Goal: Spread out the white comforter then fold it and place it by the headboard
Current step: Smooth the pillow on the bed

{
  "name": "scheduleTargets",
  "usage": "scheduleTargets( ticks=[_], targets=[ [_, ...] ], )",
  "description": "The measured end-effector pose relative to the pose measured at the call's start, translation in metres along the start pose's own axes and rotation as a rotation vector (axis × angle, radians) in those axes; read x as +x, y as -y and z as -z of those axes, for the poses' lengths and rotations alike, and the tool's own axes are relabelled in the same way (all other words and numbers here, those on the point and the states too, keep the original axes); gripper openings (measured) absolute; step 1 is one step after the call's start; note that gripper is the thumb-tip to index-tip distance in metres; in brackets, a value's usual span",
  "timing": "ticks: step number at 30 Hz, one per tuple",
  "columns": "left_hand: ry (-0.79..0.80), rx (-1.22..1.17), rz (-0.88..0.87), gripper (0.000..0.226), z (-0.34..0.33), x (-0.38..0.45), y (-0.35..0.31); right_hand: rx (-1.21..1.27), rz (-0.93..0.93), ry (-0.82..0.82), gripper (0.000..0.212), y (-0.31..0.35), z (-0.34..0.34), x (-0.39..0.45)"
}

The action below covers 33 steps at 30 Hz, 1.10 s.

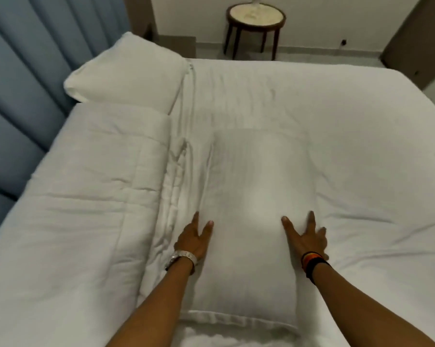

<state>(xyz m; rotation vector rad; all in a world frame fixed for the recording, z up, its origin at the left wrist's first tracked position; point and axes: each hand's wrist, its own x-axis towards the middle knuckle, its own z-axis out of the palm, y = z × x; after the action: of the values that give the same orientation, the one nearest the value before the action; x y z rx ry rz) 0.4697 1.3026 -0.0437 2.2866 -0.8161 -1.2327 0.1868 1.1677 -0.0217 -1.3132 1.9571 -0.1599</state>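
Observation:
The white comforter (86,209) lies folded in a thick band along the blue padded headboard (23,83) on the left. A white pillow (256,196) lies lengthwise in the middle of the bed, in front of me. My left hand (195,237) rests flat on the pillow's left edge, fingers spread, a watch on the wrist. My right hand (308,236) presses flat on its right edge, with dark bands on the wrist. Neither hand grips anything.
A second white pillow (128,71) leans at the far end of the headboard. The white sheet (349,134) covers the mattress to the right. A round dark-legged side table (255,23) stands on the floor beyond the bed.

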Motion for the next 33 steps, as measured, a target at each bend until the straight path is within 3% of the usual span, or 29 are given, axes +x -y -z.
scheduleTargets(
  ticks=[3,5,7,9,11,13,15,18,22,27,30,32,33],
  targets=[
    [-0.011,-0.227,0.136,0.105,-0.027,0.016,-0.017,0.339,-0.063,0.146,0.127,-0.030,0.018,0.037],
    [-0.115,-0.332,0.154,0.116,-0.041,0.023,-0.029,0.492,-0.049,0.232,0.126,-0.036,0.023,0.056],
    [-0.248,-0.402,0.137,0.121,-0.051,0.021,-0.046,0.578,0.025,0.219,0.124,-0.033,0.021,0.062],
    [-0.372,-0.433,0.074,0.116,-0.052,0.009,-0.068,0.692,0.109,0.149,0.115,-0.022,0.022,0.056],
    [-0.480,-0.465,-0.030,0.096,-0.039,-0.004,-0.096,0.801,0.167,0.100,0.106,-0.002,0.028,0.043],
    [-0.568,-0.479,-0.170,0.068,-0.008,-0.026,-0.127,0.883,0.218,0.095,0.101,0.024,0.040,0.022],
    [-0.658,-0.426,-0.288,0.055,0.035,-0.054,-0.153,0.941,0.279,0.100,0.093,0.054,0.049,-0.004],
    [-0.818,-0.290,-0.419,0.061,0.105,-0.098,-0.169,1.027,0.366,0.148,0.084,0.105,0.051,-0.054],
    [-1.015,-0.115,-0.413,0.064,0.220,-0.158,-0.136,1.046,0.473,0.266,0.096,0.177,0.022,-0.140],
    [-0.925,0.000,-0.127,0.081,0.336,-0.191,-0.021,0.780,0.531,0.511,0.107,0.210,-0.061,-0.237],
    [-0.763,0.097,0.106,0.090,0.348,-0.178,0.068,0.511,0.438,0.612,0.119,0.196,-0.128,-0.268],
    [-0.652,0.215,0.152,0.088,0.330,-0.161,0.113,0.328,0.459,0.474,0.125,0.189,-0.163,-0.283],
    [-0.629,0.269,0.116,0.086,0.319,-0.150,0.129,0.272,0.554,0.368,0.121,0.189,-0.180,-0.290]
  ],
)
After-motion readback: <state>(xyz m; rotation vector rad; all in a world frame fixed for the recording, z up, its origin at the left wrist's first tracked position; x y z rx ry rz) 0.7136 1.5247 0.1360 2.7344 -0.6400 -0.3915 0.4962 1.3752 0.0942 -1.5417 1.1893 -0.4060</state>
